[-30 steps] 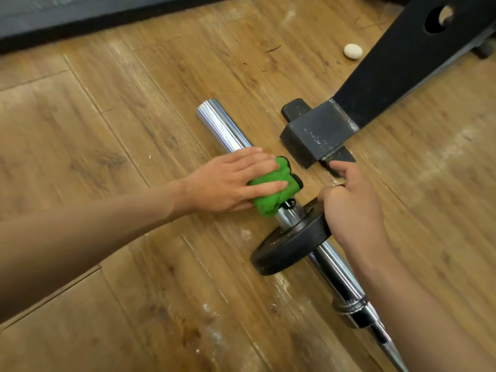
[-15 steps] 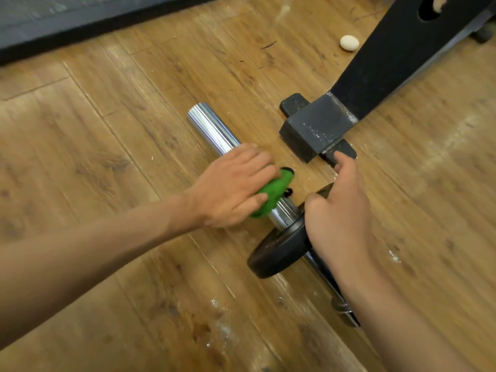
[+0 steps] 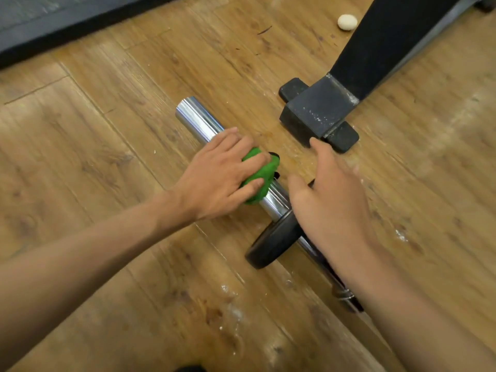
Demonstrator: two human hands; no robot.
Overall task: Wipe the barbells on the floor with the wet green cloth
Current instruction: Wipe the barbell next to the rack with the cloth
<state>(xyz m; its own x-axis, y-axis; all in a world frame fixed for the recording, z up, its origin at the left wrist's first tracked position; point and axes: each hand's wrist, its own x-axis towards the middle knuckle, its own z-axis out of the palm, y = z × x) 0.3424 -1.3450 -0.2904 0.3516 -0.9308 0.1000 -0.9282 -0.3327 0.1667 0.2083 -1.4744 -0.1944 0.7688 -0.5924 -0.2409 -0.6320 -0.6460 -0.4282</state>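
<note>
Scene: A person crouches over a barbell [image 3: 200,120] that lies slantwise on a plank wood floor [image 3: 80,162], its chrome end pointing to the far left.

Left hand: The left hand [image 3: 220,178] presses a bunched green cloth [image 3: 261,181] onto the chrome sleeve. Its fingers curl over the top of the cloth and clamp it against the bar.

Cloth: It sits on the sleeve about midway between the bar's bare end and the black weight plate [image 3: 271,245]. A short stretch of chrome shows on either side of it.

Right hand: The right hand [image 3: 331,202] is above the upper rim of the plate, blurred, with its fingers stretched out and apart and its thumb pointing toward the cloth. It grips nothing. From this angle I cannot tell whether the palm touches the plate.

Plate: It stands on edge on the bar, and the right forearm hides most of the shaft beyond it.

Nearby: A scuffed black machine foot [image 3: 316,114] stands just beyond the bar, near the right fingertips, and its dark beam [image 3: 389,44] rises toward the top right.

Background: A small pale round object [image 3: 347,22] lies on the boards beside the beam. A dark mat [image 3: 53,20] borders the floor at the top left.
</note>
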